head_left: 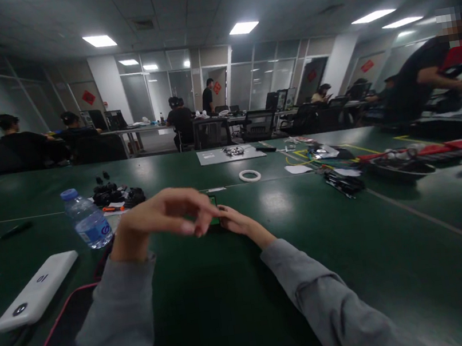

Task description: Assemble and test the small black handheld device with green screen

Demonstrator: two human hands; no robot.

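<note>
Appearing over the dark green table [308,225] in the head view, a small green-faced device [215,220] is probably light, stiff and slick, best held by its edges. Right hand [234,220]: fingers at its right edge; closure cannot be told. Left hand [167,212]: fingers loosely parted, grasping nothing visible, index finger crossing before the device; contact unclear.

We see a small rectangular object [213,201], black-edged and green-faced, plain grey fabric sleeves [110,324], a blue-capped clear plastic bottle [89,224] and a dark-green tabletop [209,315].
</note>
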